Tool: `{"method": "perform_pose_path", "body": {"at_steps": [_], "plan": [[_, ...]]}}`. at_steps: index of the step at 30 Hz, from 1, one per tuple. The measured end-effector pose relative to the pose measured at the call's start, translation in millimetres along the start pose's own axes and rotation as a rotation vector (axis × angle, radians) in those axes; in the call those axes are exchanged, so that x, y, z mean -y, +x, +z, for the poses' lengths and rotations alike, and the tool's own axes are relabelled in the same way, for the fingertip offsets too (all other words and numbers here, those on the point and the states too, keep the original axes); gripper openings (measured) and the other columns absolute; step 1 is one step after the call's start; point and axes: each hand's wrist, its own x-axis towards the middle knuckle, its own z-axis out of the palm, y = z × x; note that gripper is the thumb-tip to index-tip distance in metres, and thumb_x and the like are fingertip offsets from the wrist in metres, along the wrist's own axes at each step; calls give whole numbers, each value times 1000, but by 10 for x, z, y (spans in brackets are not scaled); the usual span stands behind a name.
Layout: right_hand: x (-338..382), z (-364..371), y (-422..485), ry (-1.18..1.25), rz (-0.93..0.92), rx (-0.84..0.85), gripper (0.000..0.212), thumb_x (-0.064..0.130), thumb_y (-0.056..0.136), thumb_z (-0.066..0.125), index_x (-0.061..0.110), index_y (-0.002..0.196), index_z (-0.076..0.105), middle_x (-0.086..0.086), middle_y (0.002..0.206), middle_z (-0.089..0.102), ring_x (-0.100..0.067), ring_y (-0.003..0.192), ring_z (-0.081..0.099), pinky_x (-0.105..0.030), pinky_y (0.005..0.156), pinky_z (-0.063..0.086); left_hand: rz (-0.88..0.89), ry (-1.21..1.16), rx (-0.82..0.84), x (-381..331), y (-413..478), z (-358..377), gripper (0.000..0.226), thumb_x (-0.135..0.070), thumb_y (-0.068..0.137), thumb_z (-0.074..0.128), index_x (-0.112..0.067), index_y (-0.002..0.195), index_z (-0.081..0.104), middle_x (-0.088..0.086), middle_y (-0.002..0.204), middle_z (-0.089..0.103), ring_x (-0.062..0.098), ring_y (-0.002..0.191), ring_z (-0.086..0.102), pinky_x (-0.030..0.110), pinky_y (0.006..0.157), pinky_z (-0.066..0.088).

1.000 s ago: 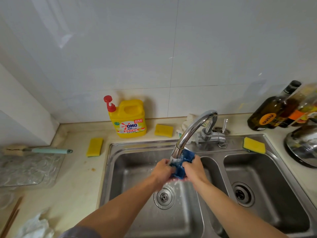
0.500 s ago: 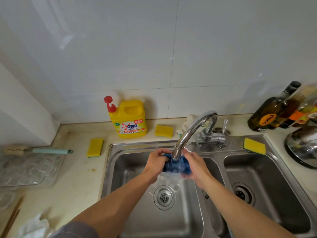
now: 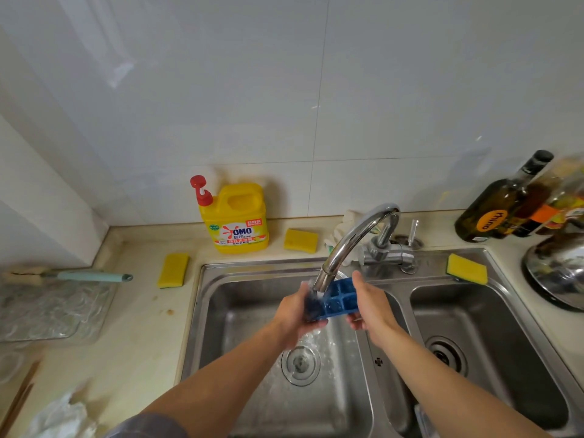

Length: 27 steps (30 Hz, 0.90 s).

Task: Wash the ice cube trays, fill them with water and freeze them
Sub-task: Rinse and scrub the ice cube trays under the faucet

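A blue ice cube tray [image 3: 339,298] is held over the left basin of the steel sink [image 3: 252,273], cells facing up, right under the spout of the chrome tap [image 3: 350,241]. Water runs from the spout onto the tray's left part and splashes down around the drain [image 3: 300,363]. My left hand [image 3: 292,312] grips the tray's left end, its fingers curled underneath. My right hand [image 3: 369,303] holds the right end, thumb up along the edge.
A yellow OMO detergent jug [image 3: 235,218] stands at the wall. Yellow sponges lie on the counter [image 3: 173,269], behind the sink [image 3: 300,240] and on the sink ledge [image 3: 467,268]. Bottles [image 3: 502,203] and a steel pot [image 3: 559,267] stand at the right. A brush [image 3: 85,275] lies at the left.
The tray has been turned from tilted and bunched between the hands to lying flat with its cells up, and raised closer to the spout. Both hands have spread apart to its ends.
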Motion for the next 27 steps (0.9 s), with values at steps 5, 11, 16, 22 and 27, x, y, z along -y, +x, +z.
{"method": "perform_pose_path", "body": {"at_steps": [5,11,16,22,27], "plan": [[89,-54,-20,-72,-88,-11,53,57,100,48,8,98,67,-7,67,65,-15,45,55,-27,41,44,-31,-52,28,3,20,56,45,-39,108,34,-5,119,61,16,110,75,34,109,70,43,86,60],[110,-38,-47,-16,-62,8,46,52,105,42,13,100,66,-11,76,72,-17,49,62,-29,46,52,99,-18,-106,-96,66,50,48,-40,108,35,-6,106,69,17,93,78,33,92,76,38,75,60],[150,169,-108,189,125,156,42,49,106,42,13,112,61,-21,99,72,-31,68,71,-36,56,59,280,14,-291,-247,57,-23,35,-40,104,50,-13,98,73,10,93,75,23,83,72,28,62,59],[131,415,-182,265,261,292,34,38,106,48,7,118,59,-26,112,66,-39,82,70,-39,60,61,368,52,-363,-334,-36,-197,31,-44,103,52,-20,95,70,4,98,73,20,98,68,38,90,57],[97,444,-194,268,316,351,34,33,108,42,3,117,57,-22,102,67,-33,82,66,-40,63,60,331,114,-386,-310,-49,-299,35,-47,102,52,-17,94,68,11,97,69,23,90,63,41,82,54]]}}
